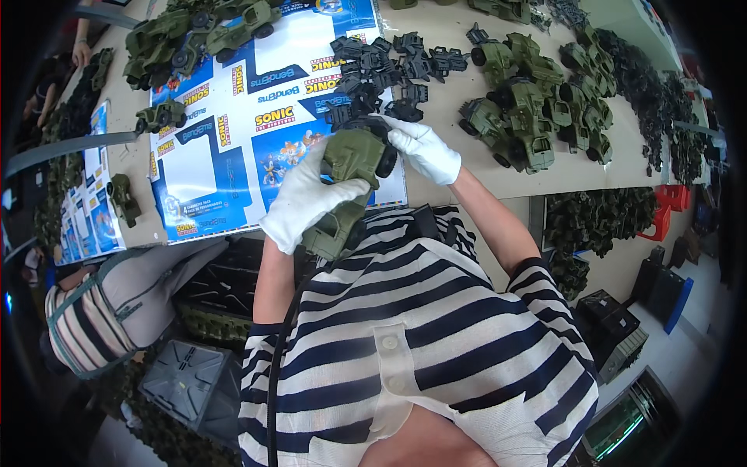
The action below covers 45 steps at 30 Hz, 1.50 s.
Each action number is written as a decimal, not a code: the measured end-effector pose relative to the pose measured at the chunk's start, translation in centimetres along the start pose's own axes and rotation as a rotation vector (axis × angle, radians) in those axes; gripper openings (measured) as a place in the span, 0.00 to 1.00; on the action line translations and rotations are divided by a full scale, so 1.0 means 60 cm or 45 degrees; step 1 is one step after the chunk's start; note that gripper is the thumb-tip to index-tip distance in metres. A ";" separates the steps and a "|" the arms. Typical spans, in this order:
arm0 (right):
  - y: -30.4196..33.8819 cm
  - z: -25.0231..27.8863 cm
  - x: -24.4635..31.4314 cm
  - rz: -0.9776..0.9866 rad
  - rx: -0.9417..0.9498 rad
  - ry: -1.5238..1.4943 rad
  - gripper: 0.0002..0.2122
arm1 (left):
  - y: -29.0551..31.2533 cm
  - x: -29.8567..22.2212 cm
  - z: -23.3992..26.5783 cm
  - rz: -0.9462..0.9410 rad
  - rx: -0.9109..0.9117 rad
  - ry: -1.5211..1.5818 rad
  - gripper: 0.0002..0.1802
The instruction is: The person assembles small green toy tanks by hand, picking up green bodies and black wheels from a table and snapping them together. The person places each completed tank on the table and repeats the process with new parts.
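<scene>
My white-gloved left hand (306, 194) is wrapped round an olive-green toy military vehicle (354, 153), thumb across its body. The toy is held over the near edge of the table, against my striped shirt, one end pointing away from me. At that far end, the gloved fingers of my right hand (424, 148) close on a black plastic part (372, 123), partly hidden by the glove. A black wheel shows beside my right fingertips. Just beyond lies a heap of loose black plastic parts (389, 70).
Printed blue-and-white sheets (241, 101) cover the table's left part. Green toy vehicles stand grouped at right (529, 101) and far left (202, 35). Black parts (638, 101) pile up at the right edge. Another person (117, 303) is at left, near a grey crate (187, 381).
</scene>
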State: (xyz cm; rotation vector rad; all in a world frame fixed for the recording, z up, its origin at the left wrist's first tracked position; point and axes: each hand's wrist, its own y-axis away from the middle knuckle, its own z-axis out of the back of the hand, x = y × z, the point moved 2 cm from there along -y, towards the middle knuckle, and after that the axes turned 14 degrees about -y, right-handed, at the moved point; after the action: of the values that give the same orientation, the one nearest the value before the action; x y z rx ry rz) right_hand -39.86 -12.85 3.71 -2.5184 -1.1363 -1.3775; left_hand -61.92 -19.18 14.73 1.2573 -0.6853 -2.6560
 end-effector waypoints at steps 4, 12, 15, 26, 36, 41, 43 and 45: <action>0.007 -0.012 0.002 -0.007 0.100 -0.227 0.28 | 0.003 0.001 -0.012 -0.002 0.081 0.189 0.43; 0.015 -0.008 0.018 -0.048 0.230 -0.161 0.28 | 0.011 -0.004 -0.020 -0.032 0.058 0.285 0.40; 0.017 -0.003 0.028 -0.052 0.256 -0.026 0.28 | 0.010 -0.005 -0.021 -0.011 0.114 0.240 0.40; -0.034 -0.017 0.033 0.541 -0.112 0.577 0.21 | -0.033 -0.040 -0.133 -0.092 -0.388 0.747 0.57; 0.001 -0.076 0.051 0.739 -0.232 0.773 0.23 | -0.077 0.031 -0.131 -0.490 -0.352 0.971 0.51; 0.007 -0.088 0.029 0.809 -0.332 0.725 0.17 | -0.088 0.025 -0.123 -0.643 -0.635 0.544 0.35; 0.010 -0.085 0.025 0.840 -0.382 0.721 0.14 | -0.084 0.008 -0.121 -0.635 -0.750 0.333 0.21; 0.012 -0.088 0.028 0.894 -0.440 0.710 0.10 | -0.083 0.002 -0.112 -0.662 -0.795 0.212 0.19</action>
State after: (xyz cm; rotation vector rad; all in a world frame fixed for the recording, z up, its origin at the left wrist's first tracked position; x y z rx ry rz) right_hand -42.61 -14.36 8.37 -2.1184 0.0885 -1.9273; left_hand -56.52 -17.10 8.68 1.5603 0.5386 -2.7210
